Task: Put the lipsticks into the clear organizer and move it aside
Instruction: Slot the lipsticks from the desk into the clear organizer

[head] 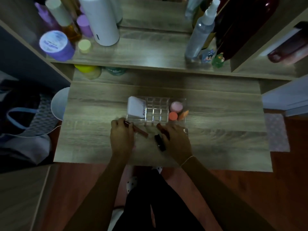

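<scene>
my left hand [122, 132] pinches one reddish lipstick [136, 129], my right hand [176, 139] grips another [162, 129] just before the clear organizer [157, 108], so i should tip each upright and drop it squarely into an empty middle cell.

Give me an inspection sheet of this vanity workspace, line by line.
Surface: wooden desk, dimly lit, raised shelf behind it.
Job's things: clear organizer mid-desk, grid slots empty; reddish lipstick in left hand; second reddish lipstick in right hand; black lipstick lying by the right hand.
Clutter: white tube, pink and orange caps in the organizer's side sections; bottles and spray bottle on the shelf.
Grippers: both hands' fingers closed on lipsticks.
Cables: nothing seen.
Surroundings: white bin and bag to the left.
</scene>
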Available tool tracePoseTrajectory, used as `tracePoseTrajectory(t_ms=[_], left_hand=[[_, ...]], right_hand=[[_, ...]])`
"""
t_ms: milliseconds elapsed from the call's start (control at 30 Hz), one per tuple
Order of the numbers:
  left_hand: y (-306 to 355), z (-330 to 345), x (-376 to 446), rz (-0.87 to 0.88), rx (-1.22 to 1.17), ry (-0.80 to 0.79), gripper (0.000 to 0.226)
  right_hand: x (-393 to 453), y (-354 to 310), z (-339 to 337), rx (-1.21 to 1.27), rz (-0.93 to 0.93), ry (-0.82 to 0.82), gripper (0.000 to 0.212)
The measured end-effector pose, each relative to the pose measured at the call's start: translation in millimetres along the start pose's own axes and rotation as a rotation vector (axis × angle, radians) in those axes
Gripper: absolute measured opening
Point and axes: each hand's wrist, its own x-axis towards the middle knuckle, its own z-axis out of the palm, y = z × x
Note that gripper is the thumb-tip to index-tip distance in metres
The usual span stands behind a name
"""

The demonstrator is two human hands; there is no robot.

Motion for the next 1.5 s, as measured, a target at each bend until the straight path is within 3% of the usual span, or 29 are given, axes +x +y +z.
tracePoseTrajectory(t_ms=[333,567,700,1067,1233,1500], left_hand=[[7.8,8.2,8.2,-0.143,-0.022,0.060,0.024],[10.4,2.5,16.3,-0.248,-0.091,0.076,0.027],[9.2,-5.2,22.6,-0.279,-0.134,0.066,0.017],[2.9,-16.4,49.8,-0.195,-0.064,-0.014,0.027],[-2.2,-19.8,65.7,-0.235,-0.066,-0.031,0.027],[-7.8,-59.6,86.8,-0.172,-0.192,0.203,0.014]], right_hand=[[8.4,1.6,-1.7,-0.058,-0.105,0.024,0.025],[5.0,-13.3,-14.1,-0.065,-0.147,-0.015,0.049],[5.7,-23.0,-20.3,-0.120,-0.144,-0.045,0.056],[17.6,-51.0,-32.6,-0.075,-0.066,0.074,0.046],[24.6,-58.7,-36.4,0.001,-0.033,0.117,0.037],[48.6,-64.4,-48.0,0.002,0.000,0.153,0.027]])
